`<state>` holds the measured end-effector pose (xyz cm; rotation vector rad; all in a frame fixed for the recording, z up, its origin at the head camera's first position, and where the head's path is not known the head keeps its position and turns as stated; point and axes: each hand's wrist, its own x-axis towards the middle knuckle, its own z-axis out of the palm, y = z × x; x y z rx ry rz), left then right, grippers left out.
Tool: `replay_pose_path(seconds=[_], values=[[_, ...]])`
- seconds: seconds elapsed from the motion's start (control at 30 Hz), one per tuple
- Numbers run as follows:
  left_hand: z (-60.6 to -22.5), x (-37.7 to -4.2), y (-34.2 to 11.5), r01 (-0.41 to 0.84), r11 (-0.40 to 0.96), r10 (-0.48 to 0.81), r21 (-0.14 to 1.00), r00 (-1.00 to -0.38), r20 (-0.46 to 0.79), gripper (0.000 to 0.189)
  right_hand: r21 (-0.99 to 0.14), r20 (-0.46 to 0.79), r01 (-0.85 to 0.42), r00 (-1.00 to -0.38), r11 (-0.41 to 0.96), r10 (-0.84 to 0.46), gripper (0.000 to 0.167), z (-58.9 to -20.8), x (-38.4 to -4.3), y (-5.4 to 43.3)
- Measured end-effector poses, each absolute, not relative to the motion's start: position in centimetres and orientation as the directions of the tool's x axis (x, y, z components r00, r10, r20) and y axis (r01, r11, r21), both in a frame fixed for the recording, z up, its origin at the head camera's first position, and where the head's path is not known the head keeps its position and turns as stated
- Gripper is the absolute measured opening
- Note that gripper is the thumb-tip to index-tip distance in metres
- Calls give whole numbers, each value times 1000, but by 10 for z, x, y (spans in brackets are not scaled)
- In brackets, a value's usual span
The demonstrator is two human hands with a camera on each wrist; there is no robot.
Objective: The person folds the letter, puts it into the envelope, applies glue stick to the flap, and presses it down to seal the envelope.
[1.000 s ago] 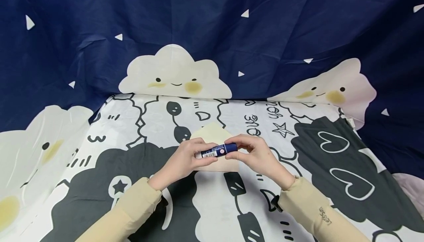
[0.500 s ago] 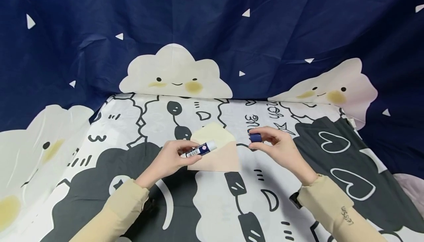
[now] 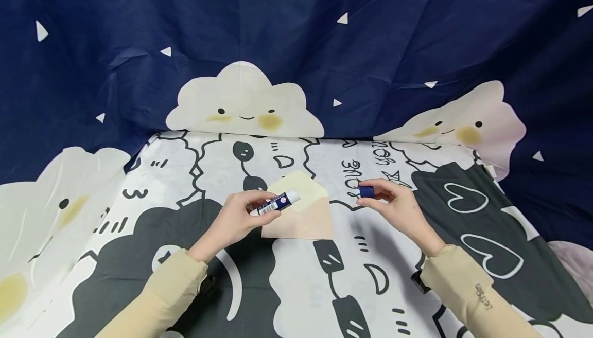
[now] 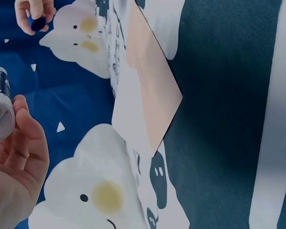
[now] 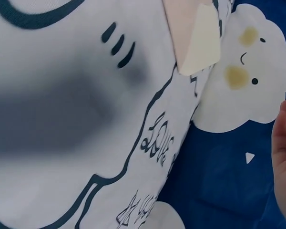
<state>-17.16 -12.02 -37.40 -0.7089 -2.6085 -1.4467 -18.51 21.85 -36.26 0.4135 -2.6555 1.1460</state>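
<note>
Gripping tube (image 3: pixel 280 202), cloth (image 3: pixel 301 286) below; navy backdrop (image 3: pixel 296 24)

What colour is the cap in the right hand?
Dark blue cap; clearest in the head view.

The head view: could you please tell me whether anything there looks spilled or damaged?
Nothing stands out: the left hand holds the uncapped glue stick, the right hand its cap, and the open-flapped envelope shows no visible damage.

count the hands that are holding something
2. In the head view, the left hand holds a navy-and-white cylindrical tube by the left side of the peach-and-cream paper envelope; the right hand pinches a navy cylindrical cap to the envelope's right.
</note>
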Motion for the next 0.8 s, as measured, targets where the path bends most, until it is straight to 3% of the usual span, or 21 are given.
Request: replay_pose_path(seconds=[0.3, 0.8], values=[[-372, -170, -115, 425, 448, 341, 786, -894, 289, 27, -569, 356, -420, -901, 707, -249, 34, -381, -192, 232], [-372, -165, -108, 436, 416, 356, 798, -886, 298, 28, -441, 214, -396, -918, 806, -334, 33, -408, -193, 253]])
